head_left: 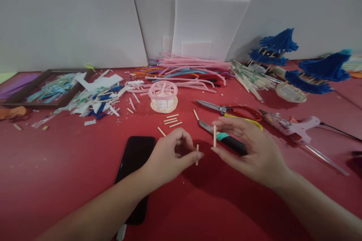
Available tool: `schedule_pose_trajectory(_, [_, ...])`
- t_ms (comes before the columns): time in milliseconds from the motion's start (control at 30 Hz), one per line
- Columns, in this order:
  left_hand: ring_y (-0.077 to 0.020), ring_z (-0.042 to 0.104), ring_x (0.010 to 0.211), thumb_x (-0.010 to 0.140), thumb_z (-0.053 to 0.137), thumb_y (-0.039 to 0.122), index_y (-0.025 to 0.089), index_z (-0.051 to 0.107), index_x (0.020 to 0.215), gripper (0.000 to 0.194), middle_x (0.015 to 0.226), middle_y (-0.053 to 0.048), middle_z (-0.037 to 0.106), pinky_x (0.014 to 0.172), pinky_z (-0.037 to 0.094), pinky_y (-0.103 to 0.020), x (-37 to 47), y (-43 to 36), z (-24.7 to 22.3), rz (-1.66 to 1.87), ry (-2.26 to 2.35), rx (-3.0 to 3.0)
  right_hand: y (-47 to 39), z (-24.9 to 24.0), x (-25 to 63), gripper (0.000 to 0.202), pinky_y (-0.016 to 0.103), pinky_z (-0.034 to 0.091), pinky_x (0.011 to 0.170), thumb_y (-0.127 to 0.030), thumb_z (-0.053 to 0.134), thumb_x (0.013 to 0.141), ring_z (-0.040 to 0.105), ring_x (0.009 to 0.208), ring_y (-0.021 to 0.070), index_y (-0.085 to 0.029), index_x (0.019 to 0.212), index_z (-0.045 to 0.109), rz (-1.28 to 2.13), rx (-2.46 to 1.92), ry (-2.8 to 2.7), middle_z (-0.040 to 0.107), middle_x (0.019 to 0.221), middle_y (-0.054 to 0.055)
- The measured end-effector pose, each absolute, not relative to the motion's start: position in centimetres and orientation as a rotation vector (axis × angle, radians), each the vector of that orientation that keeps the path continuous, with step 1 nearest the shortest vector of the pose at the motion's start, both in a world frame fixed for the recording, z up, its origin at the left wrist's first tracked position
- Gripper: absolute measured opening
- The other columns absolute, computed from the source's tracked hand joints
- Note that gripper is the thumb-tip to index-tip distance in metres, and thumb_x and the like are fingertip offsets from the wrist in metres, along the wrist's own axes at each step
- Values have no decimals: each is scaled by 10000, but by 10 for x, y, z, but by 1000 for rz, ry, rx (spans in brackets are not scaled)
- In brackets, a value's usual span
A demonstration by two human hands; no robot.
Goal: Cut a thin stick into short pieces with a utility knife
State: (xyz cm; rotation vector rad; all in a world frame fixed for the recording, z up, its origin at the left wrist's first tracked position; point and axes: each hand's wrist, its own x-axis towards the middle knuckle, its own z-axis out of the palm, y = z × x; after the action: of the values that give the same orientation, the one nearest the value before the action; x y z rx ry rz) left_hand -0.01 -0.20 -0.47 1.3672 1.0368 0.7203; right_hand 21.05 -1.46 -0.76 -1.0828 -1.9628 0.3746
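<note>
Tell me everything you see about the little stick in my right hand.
The stick is short, thin, straight and pale, and looks like wood. It stands upright, pinched end to end in the right hand: thumb at the bottom, a finger at the top. It is over the red table, clear of the left hand.

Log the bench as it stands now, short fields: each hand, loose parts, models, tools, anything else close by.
Left hand: pinching a short stick
Right hand: holding another stick upright between thumb and fingertips
Loose parts: short cut sticks beyond the left hand; pink strips farther back
Models: small round one with pink spoked top; two with blue roofs, back right
Tools: red-and-yellow-handled scissors; pink glue gun, right
Nearby: black phone, partly hidden by left forearm
</note>
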Motion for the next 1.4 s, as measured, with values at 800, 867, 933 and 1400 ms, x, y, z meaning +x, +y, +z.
schedule_pose_trajectory(800, [-89, 603, 587, 633, 815, 354, 147, 569, 745, 341, 640, 26, 624, 591, 524, -205, 2, 4, 1, 608, 1001, 1054, -14, -7, 196, 296, 389, 534, 889, -380, 579, 915, 641, 1042, 230, -206, 1154, 561, 306, -945, -2285, 685, 1096, 109])
schedule_pose_trajectory(867, [-86, 606, 577, 669, 784, 373, 159, 566, 759, 319, 644, 39, 605, 566, 528, -199, 2, 4, 1, 703, 1013, 1030, -12, -7, 201, 302, 403, 533, 871, -413, 554, 924, 642, 1033, 242, -207, 1144, 573, 225, -1061, -2274, 678, 1105, 117])
schedule_pose_trajectory(933, [-68, 584, 536, 713, 749, 360, 166, 574, 773, 268, 643, 49, 585, 506, 493, -167, 1, 4, 1, 785, 1047, 1061, -9, -8, 209, 255, 417, 527, 849, -401, 535, 930, 645, 987, 250, -207, 1081, 601, 141, -1218, -2254, 684, 1047, 105])
schedule_pose_trajectory(1400, [-48, 528, 446, 841, 606, 364, 175, 571, 877, 195, 676, 49, 569, 460, 460, -177, -2, 4, -2, 845, 1075, 1271, -7, -2, 229, 139, 295, 469, 602, -285, 594, 787, 603, 672, 177, -231, 892, 519, 414, -1466, -2009, 618, 783, 14])
